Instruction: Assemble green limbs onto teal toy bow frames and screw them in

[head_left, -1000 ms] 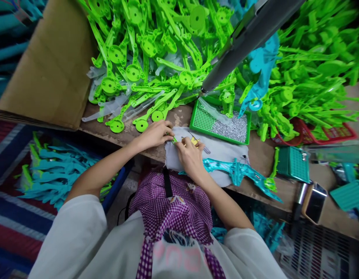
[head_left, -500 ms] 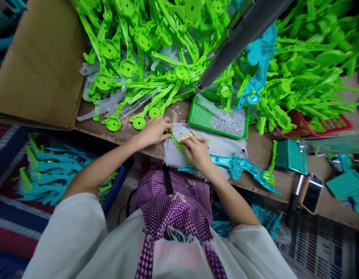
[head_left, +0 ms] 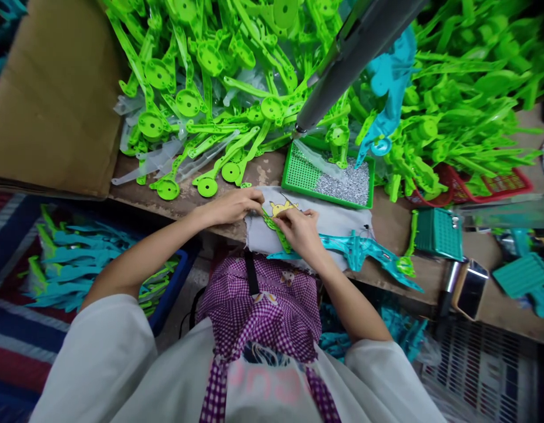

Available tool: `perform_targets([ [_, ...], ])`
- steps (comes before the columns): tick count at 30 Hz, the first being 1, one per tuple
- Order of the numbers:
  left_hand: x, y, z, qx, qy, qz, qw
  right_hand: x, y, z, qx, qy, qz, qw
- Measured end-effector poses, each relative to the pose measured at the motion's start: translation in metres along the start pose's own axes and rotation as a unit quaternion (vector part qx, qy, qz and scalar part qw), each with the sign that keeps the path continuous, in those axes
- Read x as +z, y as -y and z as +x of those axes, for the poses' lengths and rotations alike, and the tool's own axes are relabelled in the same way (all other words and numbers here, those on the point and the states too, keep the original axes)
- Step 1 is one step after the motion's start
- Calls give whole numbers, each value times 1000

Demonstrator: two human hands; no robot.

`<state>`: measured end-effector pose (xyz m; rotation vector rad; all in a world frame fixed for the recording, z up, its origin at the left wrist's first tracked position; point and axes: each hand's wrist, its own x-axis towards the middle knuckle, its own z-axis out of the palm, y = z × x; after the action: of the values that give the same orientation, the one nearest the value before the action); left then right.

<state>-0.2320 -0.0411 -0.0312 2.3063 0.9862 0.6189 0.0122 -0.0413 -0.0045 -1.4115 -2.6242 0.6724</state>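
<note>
A small green plastic part (head_left: 272, 228) lies on a grey cloth (head_left: 338, 223) at the bench's front edge. My left hand (head_left: 234, 205) has its fingers closed on the part's upper end. My right hand (head_left: 301, 232) pinches the same part from the right, fingers curled over it. A teal plastic piece (head_left: 364, 251) rests on the cloth just right of my right hand. Behind the cloth stands a green tray (head_left: 305, 173) holding a heap of tiny silver screws (head_left: 349, 185).
A big heap of green plastic parts (head_left: 219, 88) covers the back of the bench, with a grey pole (head_left: 342, 64) slanting over it. A cardboard box (head_left: 47, 100) stands left. A blue bin of teal parts (head_left: 78, 258) sits below left. Teal trays (head_left: 439, 232) and a phone (head_left: 472, 288) lie right.
My right hand has slid a little left and down onto the green part, uncovering a yellow figure on the cloth. The left hand has kept its hold; the view shifted slightly.
</note>
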Motion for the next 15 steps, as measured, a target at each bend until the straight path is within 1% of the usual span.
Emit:
perform_targets([
  [2,2,3,-3,7,-10,9,1000,0,-4,-3,-48,-14,-26,998],
  [4,3,3,-4,13,-8,33,999,0,-8,-6,-98,-26,-47,994],
  [7,2,0,-4,15,0,61,998,-2,-13,-9,-141,-19,-16,990],
  [10,2,-3,-4,12,-6,66,998,-5,-14,-7,-127,16,53,990],
  [15,4,-2,-5,5,-12,52,999,-8,-12,4,-37,69,123,989],
])
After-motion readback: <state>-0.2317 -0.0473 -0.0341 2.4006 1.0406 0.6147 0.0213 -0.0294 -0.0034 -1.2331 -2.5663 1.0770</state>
